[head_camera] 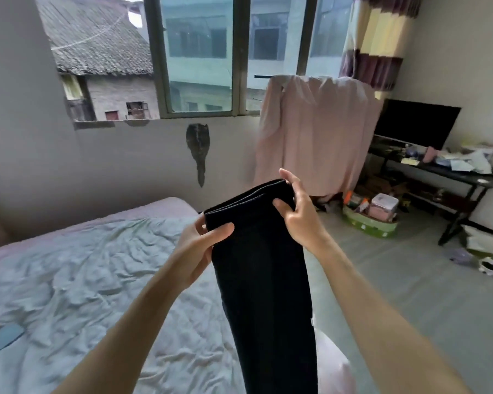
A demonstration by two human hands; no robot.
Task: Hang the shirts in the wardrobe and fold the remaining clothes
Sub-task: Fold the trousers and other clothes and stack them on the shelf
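Rumpled bed (77, 268) fills lower left; at frame center, left hand (201, 245) & right hand (295, 214) pinch 2 top corners of a folded black garment (264, 280) held in midair. Looks soft, light, limp: grip by edges. Pink cloth (316, 135) hangs beyond, upper right.

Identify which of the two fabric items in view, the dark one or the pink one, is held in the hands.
The dark garment: both hands, left and right, pinch its top edge. The pink cloth hangs untouched by the window.
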